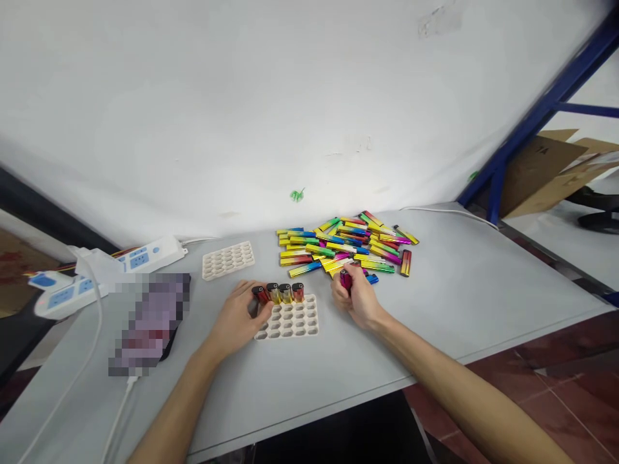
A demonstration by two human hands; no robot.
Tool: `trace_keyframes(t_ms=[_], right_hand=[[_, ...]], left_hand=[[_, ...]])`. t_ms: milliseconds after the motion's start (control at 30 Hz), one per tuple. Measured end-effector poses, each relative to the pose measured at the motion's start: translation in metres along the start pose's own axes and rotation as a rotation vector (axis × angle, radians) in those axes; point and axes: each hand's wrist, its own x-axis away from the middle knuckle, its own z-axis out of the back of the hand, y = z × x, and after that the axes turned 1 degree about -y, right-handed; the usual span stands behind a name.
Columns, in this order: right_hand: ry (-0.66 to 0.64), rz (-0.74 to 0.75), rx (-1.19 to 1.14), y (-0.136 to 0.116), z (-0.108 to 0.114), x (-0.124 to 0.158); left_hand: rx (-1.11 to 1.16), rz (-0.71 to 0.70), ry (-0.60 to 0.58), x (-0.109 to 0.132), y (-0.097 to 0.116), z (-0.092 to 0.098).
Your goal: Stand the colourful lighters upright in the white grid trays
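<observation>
At the left end of a white tray [294, 322] with oval holes is my left hand [238, 320], its thumb and fingers closed around a red shiny tube [260, 294] with a black top. Three more such tubes, gold to red [285, 294], stand upright in the tray's back row beside it. My right hand [358, 296] is closed around a magenta shiny tube [345, 280] whose black end points up. It is at the near edge of a pile of shiny multicoloured tubes [338, 241] lying loose on the table.
A second white holed tray [228, 260] lies behind my left hand. On the left are a blurred phone [152, 322] on a charging cable and a white power strip [140, 258]. The grey table [464, 283] backs onto a white wall; a blue metal frame [498, 187] and cardboard boxes [546, 164] stand right.
</observation>
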Motion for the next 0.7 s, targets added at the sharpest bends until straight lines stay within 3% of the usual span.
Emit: trace_keyframes(t_ms=[233,467,700], right_hand=[[-0.008,0.051,0.121,0.0051,-0.0024,0.0011],[-0.002,0.332,0.45,0.0022,-0.003,0.0047],[-0.079,0.338,0.423,0.0059,-0.0035,0.0046]], left_hand=[[-0.015,0.004,-0.004,0.0003,-0.0019,-0.0017],[-0.022,0.014,0.008,0.0002,0.0009,-0.0019],[-0.029,-0.04,-0.017,0.003,0.0004,-0.0006]])
